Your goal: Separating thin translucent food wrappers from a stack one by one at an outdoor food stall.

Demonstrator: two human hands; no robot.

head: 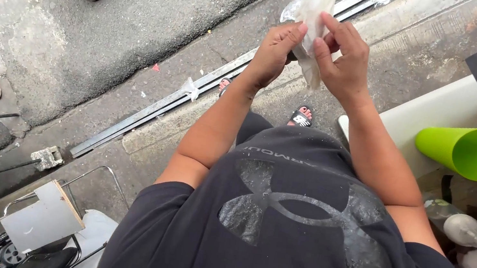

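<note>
Plastic bag [316, 10] top cut off

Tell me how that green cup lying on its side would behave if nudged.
The green cup lies on its side near the white ledge, so it would probably roll in a curve, being tapered. It looks like thin plastic, likely light and easily knocked off.
</note>
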